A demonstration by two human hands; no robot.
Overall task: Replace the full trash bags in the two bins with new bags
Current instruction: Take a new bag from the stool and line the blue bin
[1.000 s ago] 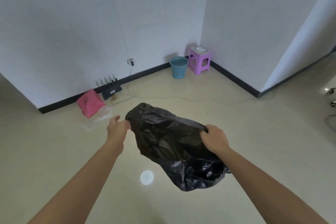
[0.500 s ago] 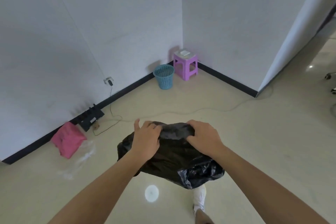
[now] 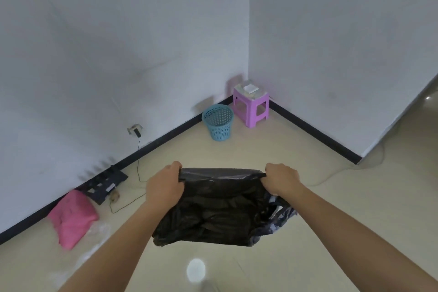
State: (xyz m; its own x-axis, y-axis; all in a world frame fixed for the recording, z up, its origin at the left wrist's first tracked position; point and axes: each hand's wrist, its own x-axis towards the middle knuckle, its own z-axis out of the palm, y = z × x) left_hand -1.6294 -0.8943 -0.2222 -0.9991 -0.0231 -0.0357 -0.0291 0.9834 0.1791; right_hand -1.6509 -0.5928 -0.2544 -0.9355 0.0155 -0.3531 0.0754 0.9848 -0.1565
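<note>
Two-handed hold at lower centre of the frame: left hand (image 3: 166,185) and right hand (image 3: 280,180), each curled tight round one end of the rim of a crumpled black plastic trash bag (image 3: 218,208), apparently a fresh one, stretched taut between them. Well apart from it, at centre frame, a blue perforated plastic bin (image 3: 218,123), just beside a purple plastic stool (image 3: 251,106) in the corner.

To line the bin well: keep the mouth pulled wide, carry it over the bin, lower the sagging body in first, then fold the rim down over the lip all round without tearing the thin film.

Second bin nowhere in sight. Inside of the blue bin too small to judge. Bag's bottom lost in its own folds, fingertips tucked behind the rim. Items atop the stool, and the dark flat object (image 3: 106,185) by the skirting at left, hard to identify.
</note>
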